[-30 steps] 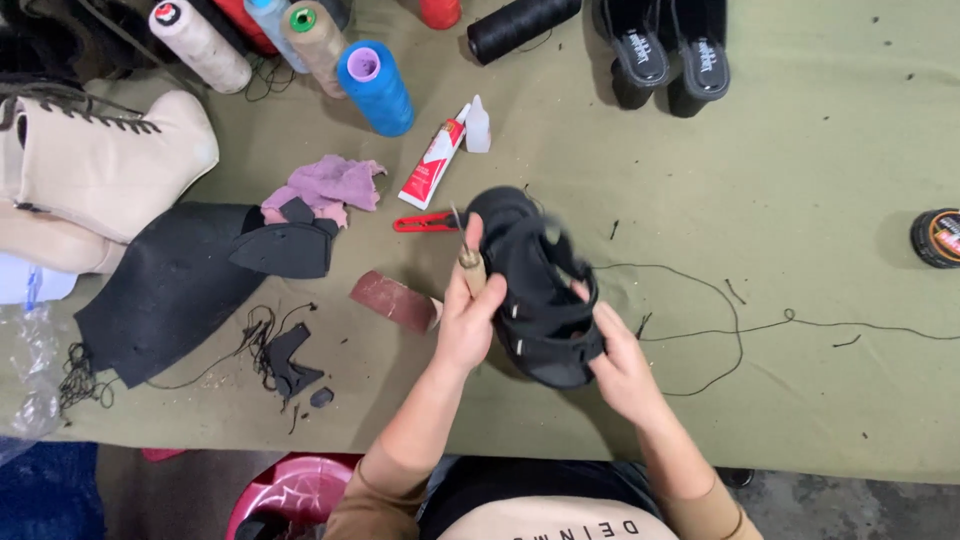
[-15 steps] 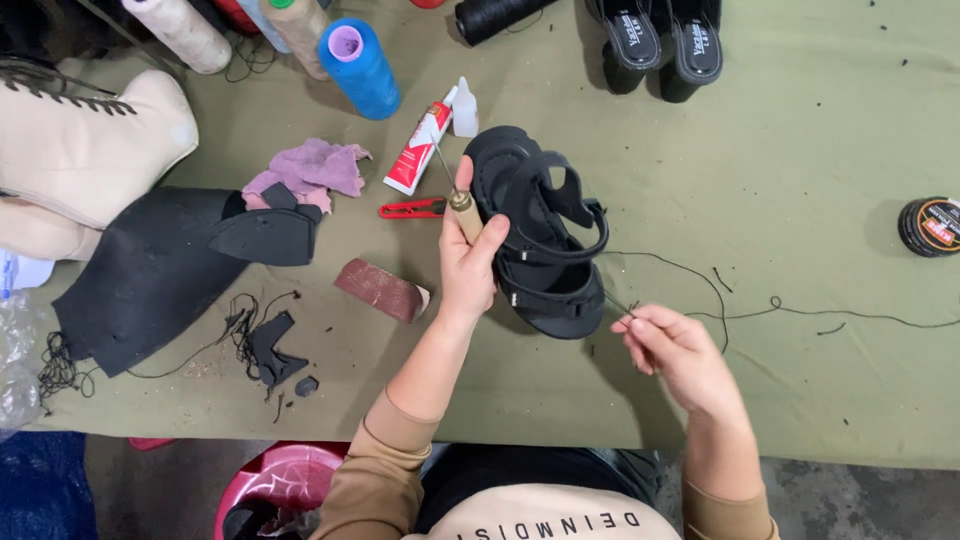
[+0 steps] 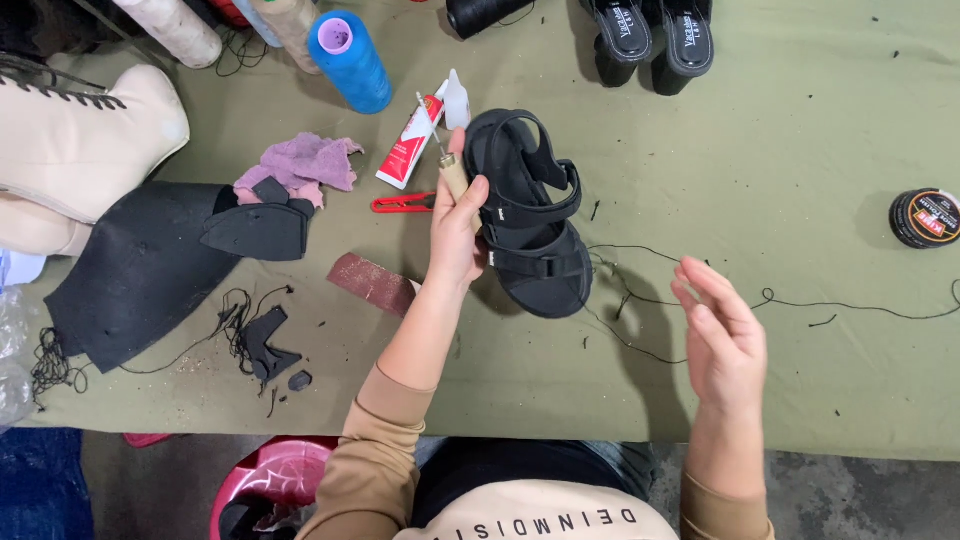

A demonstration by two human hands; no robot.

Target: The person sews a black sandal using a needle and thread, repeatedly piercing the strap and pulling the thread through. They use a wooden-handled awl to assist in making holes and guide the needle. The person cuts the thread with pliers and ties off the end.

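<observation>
— What is lying on the olive cloth table (image 3: 800, 130)?

— One large black rubbery sheet (image 3: 140, 270), one cream laced boot (image 3: 80, 130), and one black strappy sandal (image 3: 530, 215) sitting near the table's middle.

— Who is gripping the sandal?

— The left hand (image 3: 458, 225) is clamping its edge together with a pale wooden-handled awl (image 3: 452, 178).

— And the other hand?

— The right hand (image 3: 722, 335) is hovering open, fingers apart, near one thin black thread (image 3: 800, 300).

— Smaller bits?

— One blue thread cone (image 3: 350, 60), one crumpled pink rag (image 3: 305, 162), one red glue tube (image 3: 408, 142), one round tin (image 3: 925, 218).
</observation>
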